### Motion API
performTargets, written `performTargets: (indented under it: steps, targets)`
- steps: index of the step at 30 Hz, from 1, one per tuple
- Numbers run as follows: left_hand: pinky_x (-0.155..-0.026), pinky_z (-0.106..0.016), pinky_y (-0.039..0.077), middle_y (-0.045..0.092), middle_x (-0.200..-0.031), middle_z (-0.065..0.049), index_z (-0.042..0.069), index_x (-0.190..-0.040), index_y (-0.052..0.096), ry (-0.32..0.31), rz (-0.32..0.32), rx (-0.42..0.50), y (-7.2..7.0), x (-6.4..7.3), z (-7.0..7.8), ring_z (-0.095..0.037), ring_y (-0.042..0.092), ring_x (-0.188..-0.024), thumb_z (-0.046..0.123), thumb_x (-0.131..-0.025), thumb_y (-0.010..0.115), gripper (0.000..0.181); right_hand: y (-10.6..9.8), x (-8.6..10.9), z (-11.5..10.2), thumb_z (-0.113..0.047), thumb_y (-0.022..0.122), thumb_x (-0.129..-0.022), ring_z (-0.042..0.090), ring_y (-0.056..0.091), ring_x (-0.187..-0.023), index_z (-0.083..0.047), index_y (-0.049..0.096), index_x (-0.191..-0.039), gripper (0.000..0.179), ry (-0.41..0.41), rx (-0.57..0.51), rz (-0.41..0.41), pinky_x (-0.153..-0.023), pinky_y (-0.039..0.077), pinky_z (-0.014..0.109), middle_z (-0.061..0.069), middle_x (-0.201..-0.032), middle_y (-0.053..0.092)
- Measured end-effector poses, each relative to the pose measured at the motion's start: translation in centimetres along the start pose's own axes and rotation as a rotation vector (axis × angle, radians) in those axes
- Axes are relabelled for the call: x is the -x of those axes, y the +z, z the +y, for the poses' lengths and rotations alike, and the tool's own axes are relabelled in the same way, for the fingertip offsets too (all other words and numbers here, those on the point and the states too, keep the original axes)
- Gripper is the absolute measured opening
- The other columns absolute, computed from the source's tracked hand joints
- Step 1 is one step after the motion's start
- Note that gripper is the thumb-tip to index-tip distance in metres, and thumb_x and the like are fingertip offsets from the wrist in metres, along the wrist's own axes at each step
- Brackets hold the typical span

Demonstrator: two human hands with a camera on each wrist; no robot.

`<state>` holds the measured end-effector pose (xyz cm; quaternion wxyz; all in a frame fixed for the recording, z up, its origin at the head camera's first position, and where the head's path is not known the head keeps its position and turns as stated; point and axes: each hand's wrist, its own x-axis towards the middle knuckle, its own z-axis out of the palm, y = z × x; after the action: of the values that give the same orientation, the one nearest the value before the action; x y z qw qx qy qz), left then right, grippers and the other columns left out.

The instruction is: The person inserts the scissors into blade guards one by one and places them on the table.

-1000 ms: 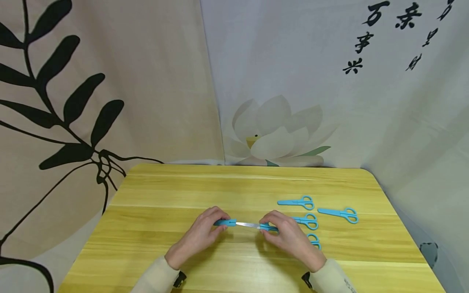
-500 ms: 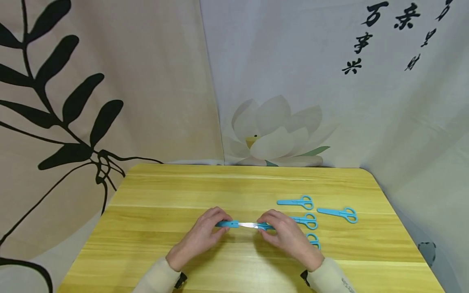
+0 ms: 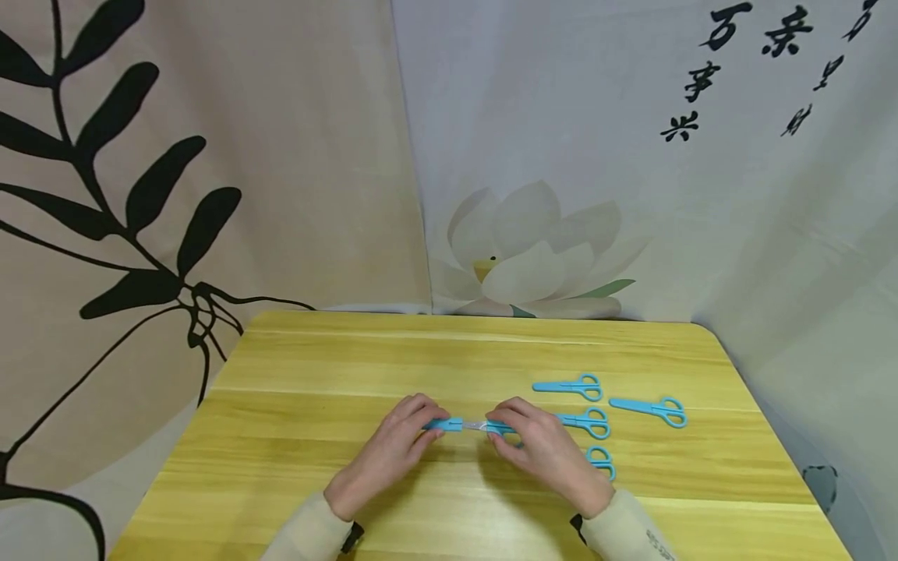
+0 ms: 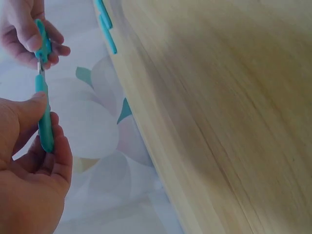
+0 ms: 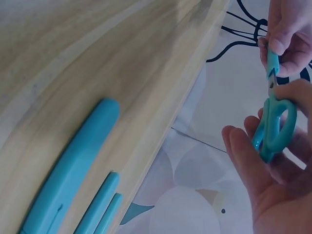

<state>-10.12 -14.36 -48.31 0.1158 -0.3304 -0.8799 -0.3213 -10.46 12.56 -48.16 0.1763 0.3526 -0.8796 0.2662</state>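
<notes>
My left hand (image 3: 393,452) pinches a blue blade cover (image 4: 45,117) between thumb and fingers, over the middle of the table. Facing it, my right hand (image 3: 547,456) holds a pair of scissors (image 5: 282,124) by its blue handle loops. The scissors' blades point left, and their tips are inside the cover's mouth. A short stretch of bare metal blade (image 3: 475,425) shows between the two hands. Scissors and cover lie nearly in one line, held above the wooden table (image 3: 337,366).
Several more blue scissors lie on the right side: covered scissors at the back (image 3: 567,386), scissors farther right (image 3: 647,407), and scissors (image 3: 592,423) and scissors (image 3: 601,461) partly hidden by my right hand. A printed cloth (image 3: 316,156) hangs behind the table.
The hands have come closer together. Less bare blade shows between them, as the scissors have slid deeper into the cover.
</notes>
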Motion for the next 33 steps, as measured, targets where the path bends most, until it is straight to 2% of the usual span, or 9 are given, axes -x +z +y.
performTargets:
  steps: [7,16,23,27,29,33]
  targets:
    - [-0.075,-0.025,0.053,0.063,-0.106,0.003,0.011,-0.111,0.072,0.026,0.017,-0.033,0.2,0.0,0.0,-0.011,0.055,-0.092,0.008,-0.092,0.079,0.02,0.2,-0.3,-0.2,-0.018,0.09,-0.082,0.013,0.07,-0.088,-0.007,0.076,-0.108,0.031,0.01,0.003,-0.026,-0.072,0.06,0.027,0.001,-0.108,0.07]
    - [-0.075,-0.025,0.053,0.065,-0.104,0.005,0.012,-0.11,0.075,0.031,0.041,-0.026,0.6,-0.1,0.0,-0.01,0.056,-0.09,0.01,-0.088,0.083,0.024,0.5,-0.4,-0.2,-0.013,0.092,-0.079,0.016,0.071,-0.088,-0.011,0.077,-0.102,0.027,-0.036,0.016,0.044,-0.07,0.061,0.03,0.002,-0.11,0.07]
    - [-0.076,-0.024,0.055,0.065,-0.11,0.003,0.01,-0.118,0.074,0.007,0.044,0.007,0.7,0.0,0.2,-0.009,0.058,-0.093,0.009,-0.089,0.082,0.029,1.0,-0.2,-0.1,-0.012,0.091,-0.08,0.016,0.072,-0.088,-0.01,0.077,-0.103,0.028,-0.027,-0.009,0.075,-0.068,0.061,0.029,0.004,-0.11,0.07]
    - [-0.076,-0.025,0.056,0.065,-0.111,0.002,0.01,-0.117,0.074,0.007,0.052,0.017,0.8,0.1,0.2,-0.01,0.06,-0.093,0.009,-0.089,0.082,0.029,1.0,-0.1,-0.2,-0.012,0.091,-0.08,0.016,0.072,-0.087,-0.01,0.077,-0.103,0.027,-0.019,-0.023,0.077,-0.068,0.061,0.03,0.005,-0.11,0.071]
    - [-0.078,-0.027,0.056,0.066,-0.11,0.003,0.01,-0.115,0.075,0.013,0.062,0.006,0.9,0.1,0.1,-0.011,0.06,-0.094,0.01,-0.088,0.083,0.028,1.1,-0.1,-0.2,-0.012,0.091,-0.08,0.016,0.072,-0.088,-0.01,0.077,-0.103,0.027,-0.014,-0.027,0.075,-0.068,0.061,0.03,0.005,-0.11,0.071]
    - [-0.088,-0.039,0.056,0.071,-0.112,0.003,0.012,-0.113,0.076,0.017,0.067,-0.032,1.0,0.1,-0.2,-0.015,0.066,-0.101,0.014,-0.087,0.084,0.027,1.1,-0.1,-0.2,-0.012,0.09,-0.081,0.015,0.072,-0.088,-0.01,0.077,-0.104,0.026,0.0,-0.034,0.068,-0.069,0.061,0.031,0.005,-0.111,0.071]
